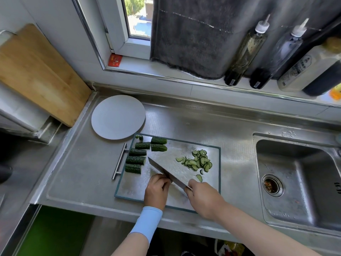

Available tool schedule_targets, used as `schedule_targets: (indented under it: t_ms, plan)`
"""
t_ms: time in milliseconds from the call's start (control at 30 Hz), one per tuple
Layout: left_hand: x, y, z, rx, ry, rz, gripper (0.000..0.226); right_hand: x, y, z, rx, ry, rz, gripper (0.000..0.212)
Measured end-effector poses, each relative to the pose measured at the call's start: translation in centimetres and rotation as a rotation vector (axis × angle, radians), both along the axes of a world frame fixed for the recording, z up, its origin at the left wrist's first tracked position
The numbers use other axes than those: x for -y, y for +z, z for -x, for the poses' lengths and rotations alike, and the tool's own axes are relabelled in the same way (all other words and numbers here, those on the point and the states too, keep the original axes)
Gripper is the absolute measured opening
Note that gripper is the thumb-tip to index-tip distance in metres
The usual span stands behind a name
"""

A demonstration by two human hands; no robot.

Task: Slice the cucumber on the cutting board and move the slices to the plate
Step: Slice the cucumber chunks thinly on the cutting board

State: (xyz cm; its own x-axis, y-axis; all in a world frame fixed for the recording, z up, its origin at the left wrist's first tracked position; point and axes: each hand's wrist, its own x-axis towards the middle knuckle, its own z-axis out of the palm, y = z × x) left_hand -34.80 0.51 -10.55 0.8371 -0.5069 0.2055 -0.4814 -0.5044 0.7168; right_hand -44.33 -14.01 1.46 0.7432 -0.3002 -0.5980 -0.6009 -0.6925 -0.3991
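While the right hand grips the knife, blade running toward the upper left, the left hand curls beside it; whether it holds anything is hidden. Uncut chunks lie crosswise at the board's left, nearer the left hand; slices sit right, plate upper left.

Home kitchen, viewed from the worktop: stainless-steel counter with inset sink; window sill carrying oil and sauce bottles — wooden board leaning against the wall, white plate beside it.
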Motion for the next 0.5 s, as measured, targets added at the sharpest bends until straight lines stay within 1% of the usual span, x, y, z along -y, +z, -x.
schedule_targets:
  t_ms: [500]
  plan:
    - [-0.1,0.6,0.0,-0.025,-0.008,-0.006,0.019,-0.2,-1.9,-1.8,-0.022,-0.057,-0.084,0.029]
